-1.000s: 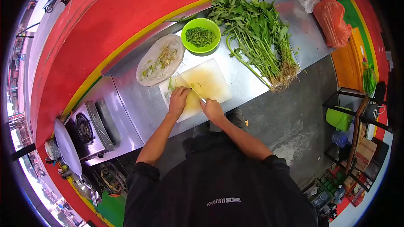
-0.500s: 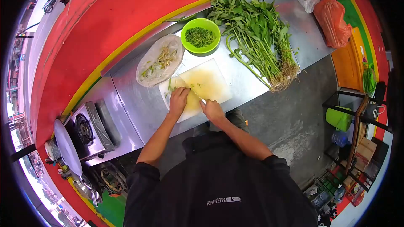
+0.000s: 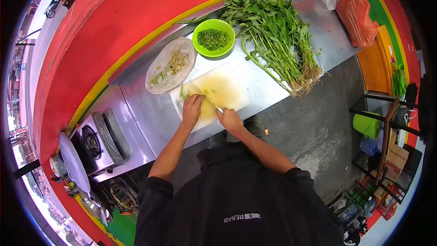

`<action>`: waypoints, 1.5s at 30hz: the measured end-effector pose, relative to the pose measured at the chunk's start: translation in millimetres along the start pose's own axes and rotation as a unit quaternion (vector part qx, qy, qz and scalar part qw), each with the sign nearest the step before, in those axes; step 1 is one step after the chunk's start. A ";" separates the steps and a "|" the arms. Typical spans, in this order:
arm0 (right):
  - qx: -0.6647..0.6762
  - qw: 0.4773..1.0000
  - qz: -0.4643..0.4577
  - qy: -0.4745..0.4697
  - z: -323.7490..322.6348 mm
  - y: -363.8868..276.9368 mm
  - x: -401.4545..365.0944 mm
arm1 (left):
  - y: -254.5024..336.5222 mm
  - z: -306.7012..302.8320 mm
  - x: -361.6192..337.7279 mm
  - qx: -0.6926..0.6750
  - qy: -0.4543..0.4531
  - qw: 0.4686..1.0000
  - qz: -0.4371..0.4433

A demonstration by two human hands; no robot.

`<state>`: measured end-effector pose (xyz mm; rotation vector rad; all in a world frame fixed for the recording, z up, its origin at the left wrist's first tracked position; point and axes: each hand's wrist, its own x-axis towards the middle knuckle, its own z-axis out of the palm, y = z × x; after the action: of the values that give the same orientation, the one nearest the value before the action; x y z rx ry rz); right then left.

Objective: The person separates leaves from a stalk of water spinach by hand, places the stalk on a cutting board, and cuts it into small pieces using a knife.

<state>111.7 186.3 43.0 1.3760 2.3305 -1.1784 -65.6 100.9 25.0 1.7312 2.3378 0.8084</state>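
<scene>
My left hand (image 3: 192,109) is closed, fingers pressed down over some green stalks (image 3: 183,94) on the white cutting board (image 3: 230,75). A few green leaf ends stick out to its left; the rest is hidden beneath the fingers. In my right hand (image 3: 231,120) is the handle of a knife (image 3: 210,100), its blade slanting up-left across the board beside my left fingertips. Small green bits (image 3: 208,91) lie near the blade. Behind the board stand a lime-green bowl (image 3: 195,48) holding finely chopped greens (image 3: 213,39) and a clear plastic bag (image 3: 157,79) with root trimmings (image 3: 176,61).
A large bundle of leafy greens with roots (image 3: 277,36) lies right of the bowl on the metal counter (image 3: 334,32). Farther right is a tied red plastic bag (image 3: 357,20). A gas stove (image 3: 93,143) stands at the left, a shelf rack (image 3: 384,141) at the right.
The view has shifted slightly, so the bowl and bag sit a little farther left. My hands and the knife keep nearly the same place on the board.
</scene>
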 end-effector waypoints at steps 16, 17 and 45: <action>0.014 1.000 -0.006 -0.001 -3.8 0.5 -5.0 | 3.9 4.1 2.5 -0.026 0.036 0.999 0.001; 0.013 1.000 -0.003 -0.001 -5.5 0.8 -6.5 | 5.6 4.1 2.6 -0.028 0.035 0.999 0.000; 0.015 1.000 -0.011 0.002 -2.5 -3.2 3.1 | 1.0 3.4 5.2 -0.048 0.014 0.999 0.002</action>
<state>107.9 189.4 44.7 1.3674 2.3448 -1.2226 -65.2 107.1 23.7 1.6978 2.2743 0.9353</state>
